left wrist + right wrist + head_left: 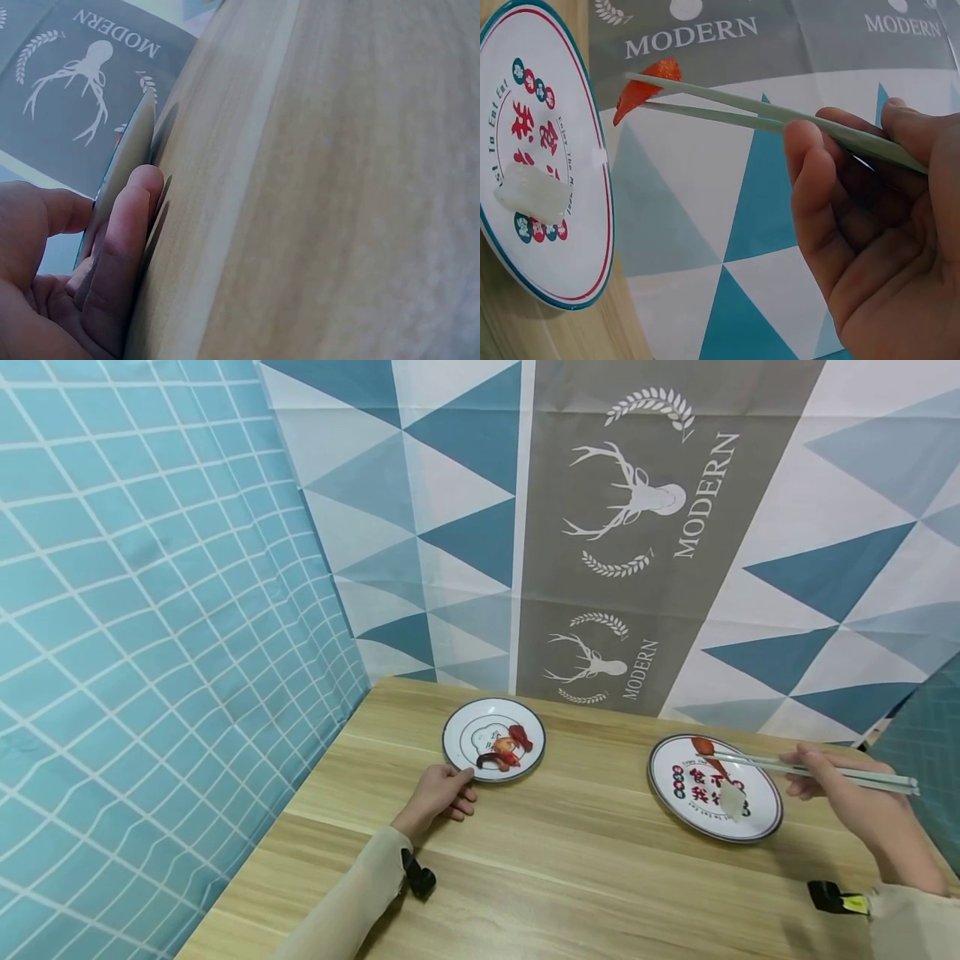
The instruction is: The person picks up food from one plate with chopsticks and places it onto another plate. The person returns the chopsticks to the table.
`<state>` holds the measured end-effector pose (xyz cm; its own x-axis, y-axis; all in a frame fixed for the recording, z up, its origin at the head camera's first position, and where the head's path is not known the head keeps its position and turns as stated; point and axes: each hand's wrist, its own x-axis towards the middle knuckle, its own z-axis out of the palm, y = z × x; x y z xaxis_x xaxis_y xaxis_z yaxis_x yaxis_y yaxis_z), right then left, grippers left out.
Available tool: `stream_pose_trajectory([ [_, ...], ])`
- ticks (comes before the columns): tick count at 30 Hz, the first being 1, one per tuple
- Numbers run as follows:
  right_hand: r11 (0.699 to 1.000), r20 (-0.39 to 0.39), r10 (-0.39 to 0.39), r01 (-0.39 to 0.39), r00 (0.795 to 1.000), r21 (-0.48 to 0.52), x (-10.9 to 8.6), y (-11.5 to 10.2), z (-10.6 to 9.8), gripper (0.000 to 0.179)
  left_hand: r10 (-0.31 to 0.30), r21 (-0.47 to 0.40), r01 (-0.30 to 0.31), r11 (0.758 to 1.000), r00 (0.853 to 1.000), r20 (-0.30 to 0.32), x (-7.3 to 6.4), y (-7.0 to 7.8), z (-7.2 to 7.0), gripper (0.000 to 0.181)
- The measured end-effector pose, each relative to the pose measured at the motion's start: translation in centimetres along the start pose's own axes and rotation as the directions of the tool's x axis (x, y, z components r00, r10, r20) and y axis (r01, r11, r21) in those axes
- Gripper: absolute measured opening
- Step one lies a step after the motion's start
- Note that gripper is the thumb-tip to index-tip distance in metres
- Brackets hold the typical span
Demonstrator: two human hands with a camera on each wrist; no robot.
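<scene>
My left hand pinches the near rim of a white plate with a dark edge, thumb on top and fingers beneath. Red, orange and dark food pieces lie on its right half. In the left wrist view the plate appears edge-on, close over the table. My right hand holds pale green chopsticks. Their tips clasp an orange-red food piece above a second white plate with printed red characters. On that plate lies a pale, translucent food piece.
Both plates are over a wooden table. A patterned cloth with triangles and deer prints hangs behind it, and a blue tiled sheet stands along the left. Black straps sit at both wrists.
</scene>
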<state>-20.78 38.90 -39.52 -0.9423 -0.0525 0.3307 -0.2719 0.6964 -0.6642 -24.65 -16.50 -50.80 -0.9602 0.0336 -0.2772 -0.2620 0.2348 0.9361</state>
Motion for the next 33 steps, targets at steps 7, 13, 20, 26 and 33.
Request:
stream_pose_trajectory([
  [7,0.998,0.069,0.056,-0.056,0.996,-0.011,0.6,0.1,0.3,0.055,0.004,-0.002,-0.004,1.0,1.0,0.0,0.2,-0.2,0.0,0.037],
  [13,0.991,0.204,0.134,-0.133,0.97,-0.02,1.1,-0.1,0.6,0.062,0.006,0.0,-0.006,1.0,1.0,-0.002,0.2,-0.3,0.0,0.037],
  [20,0.988,0.299,0.156,-0.147,0.941,-0.053,1.8,-0.6,1.5,0.069,0.008,-0.003,-0.008,1.0,1.0,-0.001,0.3,-0.3,0.0,0.038],
  [26,0.997,0.238,0.078,-0.079,0.968,-0.004,1.9,-1.2,2.6,0.063,0.009,-0.01,-0.009,1.0,1.0,0.0,0.3,-0.3,0.0,0.037],
  [33,0.997,0.251,0.063,-0.072,0.966,0.03,2.1,-1.7,3.7,0.06,0.012,-0.01,-0.012,1.0,1.0,0.0,0.3,-0.3,0.0,0.037],
])
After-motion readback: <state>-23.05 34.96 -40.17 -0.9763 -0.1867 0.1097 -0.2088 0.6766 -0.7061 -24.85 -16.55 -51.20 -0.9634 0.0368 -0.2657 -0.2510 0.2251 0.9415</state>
